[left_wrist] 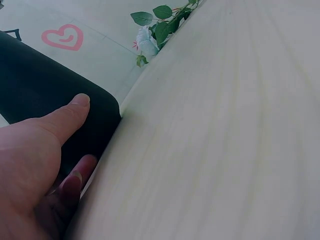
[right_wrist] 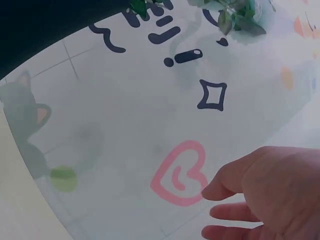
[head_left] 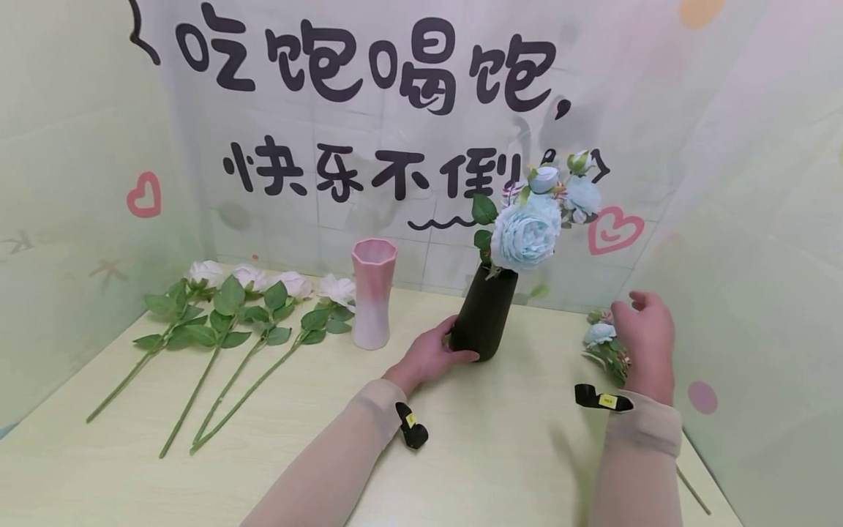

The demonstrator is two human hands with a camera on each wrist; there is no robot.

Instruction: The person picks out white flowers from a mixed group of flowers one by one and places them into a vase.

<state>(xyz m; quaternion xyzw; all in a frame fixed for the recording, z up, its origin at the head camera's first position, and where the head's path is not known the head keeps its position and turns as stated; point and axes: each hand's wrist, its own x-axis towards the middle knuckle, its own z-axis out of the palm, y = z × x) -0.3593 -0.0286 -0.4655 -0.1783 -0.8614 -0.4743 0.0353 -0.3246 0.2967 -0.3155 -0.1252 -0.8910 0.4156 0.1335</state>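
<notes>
My left hand [head_left: 431, 355] grips the lower part of a black vase [head_left: 485, 315], thumb on one side and fingers round the other. In the head view the vase leans slightly right, its base at the table. Pale blue artificial flowers [head_left: 527, 233] with green leaves stand in its mouth. In the left wrist view the thumb lies along the dark vase [left_wrist: 30, 80]. My right hand [head_left: 647, 337] is raised at the right with nothing in it, its fingers loosely extended in the right wrist view. It partly hides another blue flower stem [head_left: 601, 334] lying on the table.
A pink and white vase [head_left: 373, 300] stands upright left of the black one. Several pale roses [head_left: 249, 277] on long green stems lie side by side at the left. A printed cloth backdrop [head_left: 369, 124] rises along the back, with side panels at both table edges.
</notes>
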